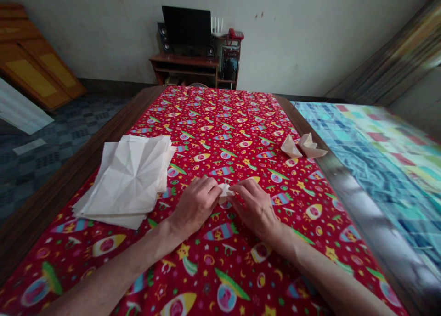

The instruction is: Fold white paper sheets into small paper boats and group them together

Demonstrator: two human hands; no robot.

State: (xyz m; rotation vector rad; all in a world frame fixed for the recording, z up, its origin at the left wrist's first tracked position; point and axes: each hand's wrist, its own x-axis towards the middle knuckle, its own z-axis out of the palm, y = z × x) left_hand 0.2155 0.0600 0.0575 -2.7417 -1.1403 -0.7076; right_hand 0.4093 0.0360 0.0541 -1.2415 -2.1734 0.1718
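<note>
Head view, left hand (pixel 199 201) and right hand (pixel 255 206) pinching white paper (pixel 224 191), partly hidden, shape unclear

The person's bare left forearm (pixel 120 270) and right forearm (pixel 320 265) slant inward from the lower corners. The left hand (pixel 197 201) is turned palm down, its fingers (pixel 208 187) curled into a pinch. Opposite, the right hand (pixel 257 210) arches with bent fingers, its tips pinching close to the left's; both wrists lie low.
</note>
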